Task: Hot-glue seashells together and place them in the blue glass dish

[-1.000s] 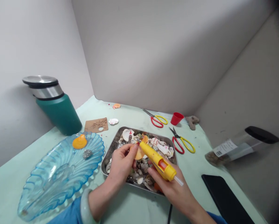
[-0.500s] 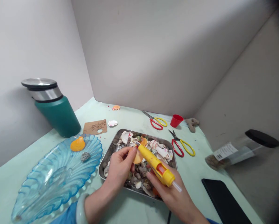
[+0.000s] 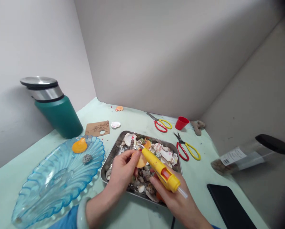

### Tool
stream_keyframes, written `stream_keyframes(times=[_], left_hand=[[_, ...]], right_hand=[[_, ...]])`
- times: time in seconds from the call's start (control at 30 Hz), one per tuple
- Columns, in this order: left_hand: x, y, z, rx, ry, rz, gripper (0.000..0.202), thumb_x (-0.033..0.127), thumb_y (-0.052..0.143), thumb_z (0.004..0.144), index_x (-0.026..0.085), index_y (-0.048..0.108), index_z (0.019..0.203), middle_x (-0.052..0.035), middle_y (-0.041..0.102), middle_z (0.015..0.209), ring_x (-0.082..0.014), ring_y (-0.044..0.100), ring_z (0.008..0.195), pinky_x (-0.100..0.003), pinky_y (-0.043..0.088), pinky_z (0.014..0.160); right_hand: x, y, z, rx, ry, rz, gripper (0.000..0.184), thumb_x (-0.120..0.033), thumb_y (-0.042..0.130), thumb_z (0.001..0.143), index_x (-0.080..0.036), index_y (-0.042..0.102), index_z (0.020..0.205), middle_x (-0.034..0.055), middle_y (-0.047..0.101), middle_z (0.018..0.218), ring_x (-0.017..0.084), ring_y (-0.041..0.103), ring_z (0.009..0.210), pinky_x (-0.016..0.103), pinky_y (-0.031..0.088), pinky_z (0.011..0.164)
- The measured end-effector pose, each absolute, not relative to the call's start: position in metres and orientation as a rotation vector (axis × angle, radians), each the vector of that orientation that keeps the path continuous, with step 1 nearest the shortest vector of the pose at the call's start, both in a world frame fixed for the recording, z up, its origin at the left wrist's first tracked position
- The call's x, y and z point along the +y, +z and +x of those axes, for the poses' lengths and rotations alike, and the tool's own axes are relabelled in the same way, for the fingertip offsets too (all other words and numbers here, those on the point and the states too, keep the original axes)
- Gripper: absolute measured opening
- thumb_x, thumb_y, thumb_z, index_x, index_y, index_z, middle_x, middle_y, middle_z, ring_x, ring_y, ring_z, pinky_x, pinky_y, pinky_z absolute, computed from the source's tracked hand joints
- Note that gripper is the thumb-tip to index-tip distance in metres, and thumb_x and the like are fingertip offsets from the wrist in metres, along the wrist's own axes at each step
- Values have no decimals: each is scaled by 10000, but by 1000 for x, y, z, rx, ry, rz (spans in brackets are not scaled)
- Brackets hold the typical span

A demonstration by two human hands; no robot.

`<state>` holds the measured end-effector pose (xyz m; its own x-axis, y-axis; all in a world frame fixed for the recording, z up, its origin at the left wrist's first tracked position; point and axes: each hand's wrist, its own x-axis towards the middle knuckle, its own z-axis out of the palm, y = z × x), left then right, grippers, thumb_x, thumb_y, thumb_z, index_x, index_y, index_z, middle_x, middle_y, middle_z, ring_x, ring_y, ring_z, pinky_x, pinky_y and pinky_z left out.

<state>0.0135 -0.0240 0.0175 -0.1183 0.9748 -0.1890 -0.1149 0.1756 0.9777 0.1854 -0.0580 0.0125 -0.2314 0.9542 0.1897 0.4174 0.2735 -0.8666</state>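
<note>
My left hand [image 3: 122, 171] pinches an orange scallop shell [image 3: 141, 161] above a steel tray [image 3: 113, 152] filled with several mixed shells. My right hand [image 3: 178, 198] grips a yellow glue gun [image 3: 160, 170], whose nozzle points at the held shell and touches or nearly touches it. A clear glue stick juts from the gun's back end. To the left lies a blue shell-shaped glass dish [image 3: 54, 181] holding an orange shell [image 3: 79, 146] and a small grey shell [image 3: 87, 158].
A green flask [image 3: 55, 109] with a steel lid stands at the left wall. Two pairs of red-and-yellow scissors [image 3: 161, 122] [image 3: 187, 149], a red cup [image 3: 181, 122], a brown card [image 3: 98, 128], a tilted clear jar [image 3: 247, 154] and a black phone [image 3: 230, 206] surround the tray.
Both hands with the shell and glue gun have sunk slightly toward me over the tray; the view has shifted a little. The grips are unchanged.
</note>
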Motion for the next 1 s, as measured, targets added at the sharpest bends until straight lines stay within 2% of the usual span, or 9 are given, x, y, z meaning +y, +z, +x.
stream_keyframes(times=[0.23, 0.4, 0.63, 1.0], left_hand=[[-24, 17, 13, 1318, 1206, 959, 447, 564, 701, 726, 120, 718, 771, 7, 566, 519, -85, 445, 386, -201, 299, 403], [-25, 16, 13, 1304, 1199, 979, 436, 556, 686, 744, 120, 710, 759, 5, 569, 526, -81, 441, 386, -200, 294, 407], [-25, 18, 13, 1295, 1180, 951, 440, 559, 707, 720, 121, 703, 754, 7, 578, 532, -81, 445, 384, -200, 300, 406], [-25, 16, 12, 1270, 1186, 954, 460, 576, 734, 691, 122, 720, 760, 10, 568, 530, -83, 444, 405, -201, 301, 417]], right_hand=[[-59, 12, 185, -1789, 852, -1238, 201, -378, 614, 921, -189, 670, 958, 52, 714, 882, 203, 675, 803, 268, 533, 675], [-59, 11, 185, -1780, 917, -1253, 215, -392, 598, 933, -185, 657, 925, 37, 689, 817, 183, 648, 732, 273, 526, 670], [-58, 15, 183, -1808, 873, -1260, 218, -388, 596, 925, -194, 664, 998, 54, 688, 856, 229, 665, 880, 295, 530, 698], [-57, 18, 181, -1808, 956, -1242, 204, -387, 590, 929, -186, 627, 927, 29, 667, 828, 183, 625, 770, 299, 516, 742]])
